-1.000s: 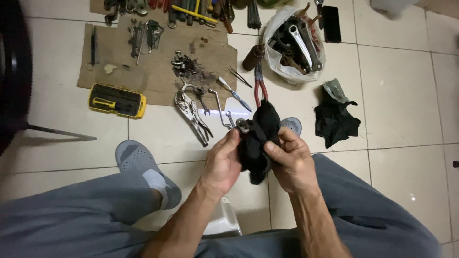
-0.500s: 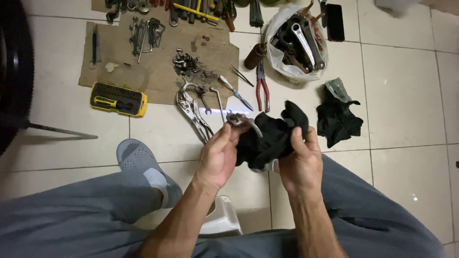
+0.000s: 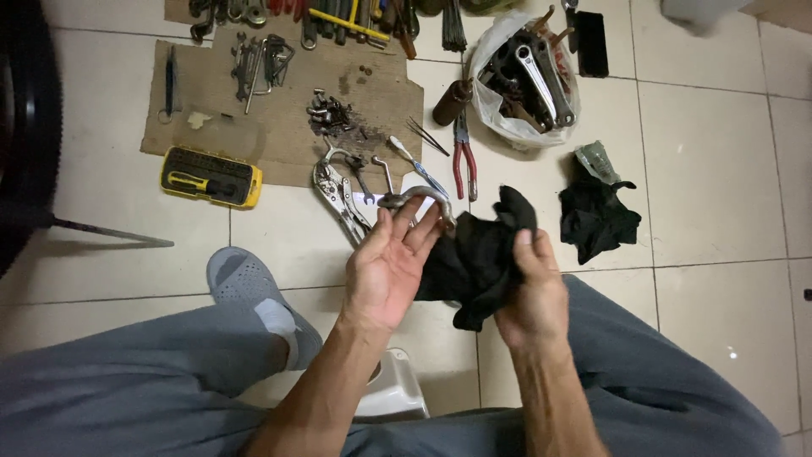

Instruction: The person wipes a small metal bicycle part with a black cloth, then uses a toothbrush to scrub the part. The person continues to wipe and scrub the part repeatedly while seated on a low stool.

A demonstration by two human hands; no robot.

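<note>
Head view: the left hand (image 3: pixel 387 271) lies palm-up, fingers loosely spread, with a curved grey metal tool (image 3: pixel 416 200) resting across its fingertips at about twelve o'clock from the palm, its long axis running nine to three. The right hand (image 3: pixel 531 292) is clenched on a black rag (image 3: pixel 474 258), which lies bunched between the two hands and touches the tool's right end. Both hands are equally near it. At eleven o'clock, a yellow rectangular bit case (image 3: pixel 210 176) lies beside brown cardboard (image 3: pixel 279 106); a white plastic bag of tools (image 3: pixel 524 76) sits at one o'clock.
</note>
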